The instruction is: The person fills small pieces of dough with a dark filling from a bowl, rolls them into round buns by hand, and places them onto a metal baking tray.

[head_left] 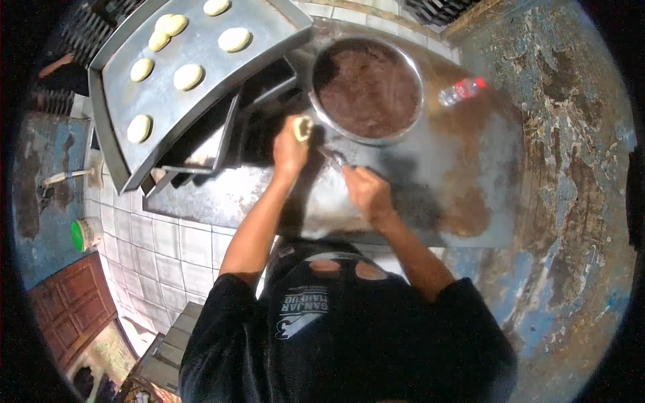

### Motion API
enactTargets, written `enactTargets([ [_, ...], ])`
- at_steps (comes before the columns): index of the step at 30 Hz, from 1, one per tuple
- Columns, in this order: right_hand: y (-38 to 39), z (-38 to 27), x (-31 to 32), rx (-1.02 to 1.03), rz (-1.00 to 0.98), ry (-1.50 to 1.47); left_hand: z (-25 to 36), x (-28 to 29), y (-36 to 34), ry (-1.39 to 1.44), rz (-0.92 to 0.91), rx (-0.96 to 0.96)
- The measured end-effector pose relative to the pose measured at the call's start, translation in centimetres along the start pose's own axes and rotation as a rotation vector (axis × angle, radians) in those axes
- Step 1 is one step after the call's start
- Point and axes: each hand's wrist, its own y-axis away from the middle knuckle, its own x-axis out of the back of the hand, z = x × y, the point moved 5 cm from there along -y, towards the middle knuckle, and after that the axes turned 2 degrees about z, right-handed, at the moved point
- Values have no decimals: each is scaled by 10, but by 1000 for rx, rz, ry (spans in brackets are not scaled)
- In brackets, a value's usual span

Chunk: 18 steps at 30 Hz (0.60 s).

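Note:
My left hand (289,153) is closed round a piece of pale dough (302,129), which has a darker patch in its middle. In my right hand (369,193) is the handle of a slim metal utensil (330,158); its tip points toward the dough, apart from it, and its exact kind is too small to tell. Just beyond both hands stands a round metal bowl (417,111) holding a dark brown crumbly filling (368,87). At the upper left, several pale dough rounds (188,76) lie spaced out on a large metal tray (222,17).
The tray rests raised on a metal frame (228,134) over the metal worktable (430,181). A clear plastic bottle with a red cap (461,91) lies right of the bowl. A peeling wall (564,168) borders the right side. A green-and-white tub (86,234) is far left.

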Motion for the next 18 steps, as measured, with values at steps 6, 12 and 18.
enactTargets([
  [6,10,30,-27,-571,42,-1062,-2,-25,111,547,-398,-240],
  [12,94,-89,66,401,203,-154,8,-1,189,404,-327,-218],
  [18,137,-78,89,-33,230,-644,65,17,254,621,-549,-78],
])
